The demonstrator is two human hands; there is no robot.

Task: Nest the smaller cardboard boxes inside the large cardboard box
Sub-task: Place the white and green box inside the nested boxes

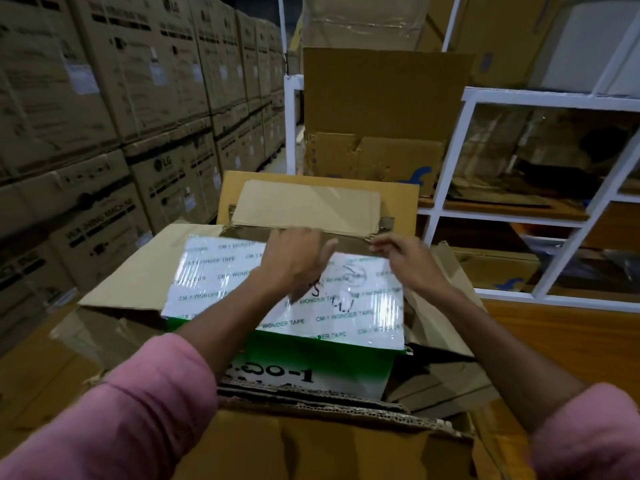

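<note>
A large open cardboard box (346,441) fills the lower middle, its flaps spread outward. Inside it sits a green-and-white box (225,289) whose top is wrapped in shiny printed tape. Behind that stands a plain brown smaller box (304,206) with its flap raised. My left hand (298,258) reaches over the taped top with curled fingers at the brown box's near edge; what it grips is hidden. My right hand (405,261) pinches the far right corner where the taped top meets the brown box.
Stacks of printed cartons (104,116) wall the left side. A white metal rack (519,98) with flattened cardboard stands at the right and back. A tall brown box (381,109) rises behind. An orange-brown surface (554,341) lies at the right.
</note>
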